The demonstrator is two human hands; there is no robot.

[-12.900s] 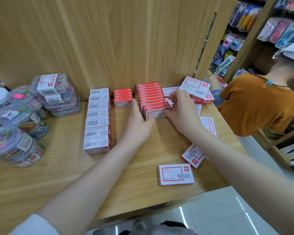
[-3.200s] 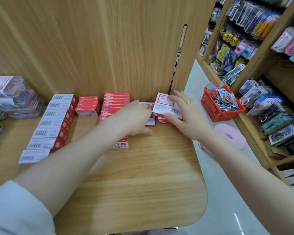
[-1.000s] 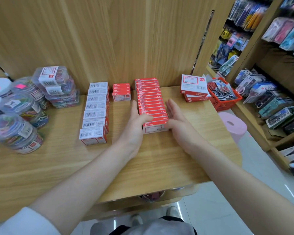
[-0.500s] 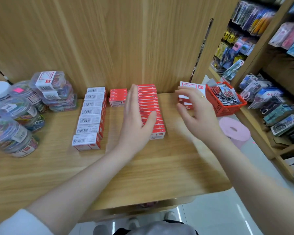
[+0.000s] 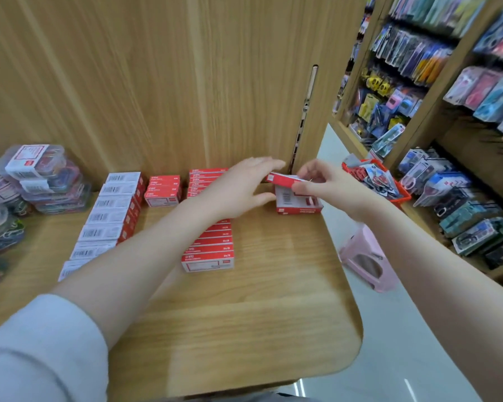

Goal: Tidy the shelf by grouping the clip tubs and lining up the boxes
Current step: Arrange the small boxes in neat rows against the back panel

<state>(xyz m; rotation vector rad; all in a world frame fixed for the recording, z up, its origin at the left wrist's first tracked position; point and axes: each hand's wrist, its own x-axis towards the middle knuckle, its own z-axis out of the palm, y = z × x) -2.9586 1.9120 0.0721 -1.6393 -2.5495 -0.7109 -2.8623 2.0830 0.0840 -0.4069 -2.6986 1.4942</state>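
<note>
My right hand (image 5: 321,185) pinches the top red box (image 5: 282,179) of a small stack (image 5: 298,205) at the shelf's back right and holds it tilted above the stack. My left hand (image 5: 241,188) reaches across the long middle row of red boxes (image 5: 208,248), fingers straight toward that box, thumb by the stack's side. A row of white-labelled boxes (image 5: 108,219) runs along the left. A short red stack (image 5: 163,190) stands at the back. Clear clip tubs (image 5: 45,177) are piled at the far left.
The wooden shelf (image 5: 244,314) has bare board in front, ending in a rounded right corner. A red basket (image 5: 375,184) of packets sits right of the shelf. A pink stool (image 5: 366,256) stands on the floor below. Racks of hanging goods (image 5: 447,111) fill the right.
Both hands left the middle row and moved to the back-right stack. My right hand has taken hold of its top box and lifted it; the left hand now reaches toward it.
</note>
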